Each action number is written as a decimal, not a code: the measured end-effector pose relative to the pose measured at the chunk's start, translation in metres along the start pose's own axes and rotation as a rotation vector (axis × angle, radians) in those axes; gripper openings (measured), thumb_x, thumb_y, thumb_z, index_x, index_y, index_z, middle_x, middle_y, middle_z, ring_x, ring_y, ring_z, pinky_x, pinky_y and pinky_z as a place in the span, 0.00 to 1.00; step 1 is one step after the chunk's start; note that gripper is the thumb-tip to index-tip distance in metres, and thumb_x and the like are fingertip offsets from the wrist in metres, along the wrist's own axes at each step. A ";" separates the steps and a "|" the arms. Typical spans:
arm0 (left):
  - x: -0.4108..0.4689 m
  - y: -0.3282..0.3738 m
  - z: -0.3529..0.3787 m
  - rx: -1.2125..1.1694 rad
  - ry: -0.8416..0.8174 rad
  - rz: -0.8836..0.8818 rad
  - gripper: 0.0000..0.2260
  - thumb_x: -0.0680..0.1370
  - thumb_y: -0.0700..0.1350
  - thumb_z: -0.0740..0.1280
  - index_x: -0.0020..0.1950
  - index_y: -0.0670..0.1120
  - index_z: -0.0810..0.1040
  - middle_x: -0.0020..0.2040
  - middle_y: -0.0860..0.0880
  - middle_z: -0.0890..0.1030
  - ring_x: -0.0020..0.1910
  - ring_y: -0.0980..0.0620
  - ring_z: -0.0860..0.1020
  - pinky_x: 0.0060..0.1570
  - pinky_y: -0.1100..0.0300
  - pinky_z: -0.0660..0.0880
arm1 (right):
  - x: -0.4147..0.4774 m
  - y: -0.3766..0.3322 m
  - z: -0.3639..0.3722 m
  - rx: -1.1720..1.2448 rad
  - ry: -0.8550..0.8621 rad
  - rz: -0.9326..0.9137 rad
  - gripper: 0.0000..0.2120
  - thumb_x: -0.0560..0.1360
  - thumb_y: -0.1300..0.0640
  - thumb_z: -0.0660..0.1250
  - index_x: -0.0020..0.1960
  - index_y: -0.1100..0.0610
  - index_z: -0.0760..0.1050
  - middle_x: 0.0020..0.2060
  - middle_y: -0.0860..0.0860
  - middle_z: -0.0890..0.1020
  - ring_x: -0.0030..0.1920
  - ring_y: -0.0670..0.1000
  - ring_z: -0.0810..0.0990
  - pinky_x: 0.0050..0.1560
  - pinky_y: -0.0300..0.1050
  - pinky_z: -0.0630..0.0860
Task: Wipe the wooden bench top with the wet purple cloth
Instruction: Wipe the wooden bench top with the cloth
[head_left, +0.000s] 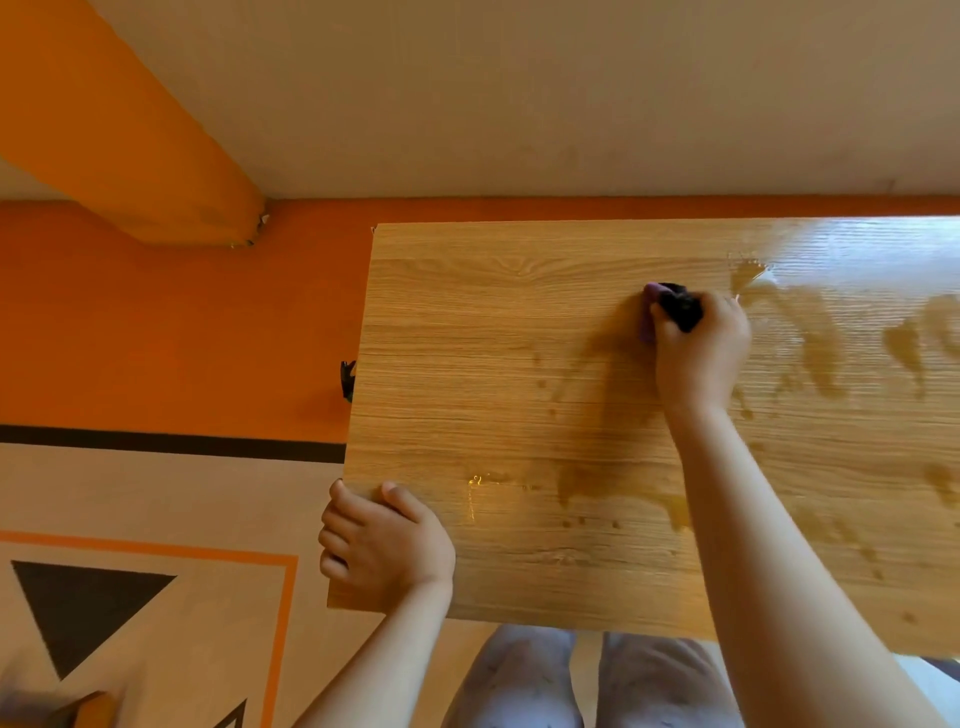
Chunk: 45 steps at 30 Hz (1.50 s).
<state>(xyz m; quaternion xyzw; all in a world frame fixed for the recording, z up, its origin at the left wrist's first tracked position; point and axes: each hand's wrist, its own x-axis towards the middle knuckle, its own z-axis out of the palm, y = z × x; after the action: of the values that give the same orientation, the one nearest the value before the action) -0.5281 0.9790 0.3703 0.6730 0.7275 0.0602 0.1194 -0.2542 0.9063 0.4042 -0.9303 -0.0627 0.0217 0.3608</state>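
Pressing down with my right hand (698, 345), I hold the purple cloth (655, 310) bunched up against the wooden surface (493, 364). My fingers (670, 325) are curled tight around it, pinching it into a small wad. Only a bit of purple peeks out on the left side of my hand, with something dark poking out at the top — I cannot tell if that is more cloth or something else. The cloth sits toward the far side of the surface, about in the middle of the part I can see.

My left hand (382, 543) is at the near left corner of the surface. Its fingers (337, 530) are close together and bent over the left edge, and my thumb (402, 501) lies flat on top. It grips the corner.

Wet marks (810, 353) shine on the wood to the right of my right hand — streaks and little drops. More wet spots (576, 483) sit nearer to me, between my two arms. The left part of the wood looks dry.

My knees in pale trousers (519, 675) show below the near edge. The floor (171, 322) beside the surface is orange, with a black stripe and a black triangle (78, 608) on a tan part.
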 end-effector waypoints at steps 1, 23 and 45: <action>0.000 0.000 0.000 0.003 -0.002 0.000 0.25 0.77 0.54 0.50 0.68 0.41 0.64 0.62 0.36 0.73 0.58 0.37 0.70 0.56 0.45 0.64 | -0.010 -0.007 0.006 0.001 -0.018 -0.007 0.11 0.73 0.56 0.69 0.53 0.62 0.78 0.50 0.58 0.79 0.53 0.58 0.75 0.52 0.43 0.67; 0.000 0.002 -0.003 -0.016 -0.024 -0.011 0.25 0.76 0.54 0.49 0.69 0.41 0.63 0.63 0.37 0.71 0.59 0.37 0.69 0.58 0.45 0.62 | -0.046 0.008 -0.010 0.064 -0.024 0.020 0.09 0.73 0.57 0.69 0.50 0.61 0.78 0.47 0.56 0.79 0.50 0.56 0.76 0.49 0.40 0.66; -0.001 0.007 -0.006 -0.006 -0.044 -0.023 0.29 0.75 0.55 0.45 0.70 0.40 0.62 0.63 0.35 0.70 0.60 0.37 0.68 0.59 0.43 0.61 | -0.066 0.043 -0.041 0.061 0.039 0.042 0.11 0.73 0.53 0.69 0.46 0.61 0.74 0.44 0.56 0.79 0.48 0.57 0.74 0.47 0.43 0.65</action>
<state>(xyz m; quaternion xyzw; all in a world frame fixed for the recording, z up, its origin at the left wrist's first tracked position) -0.5229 0.9788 0.3778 0.6654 0.7322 0.0461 0.1377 -0.3118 0.8387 0.4058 -0.9201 -0.0357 0.0131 0.3897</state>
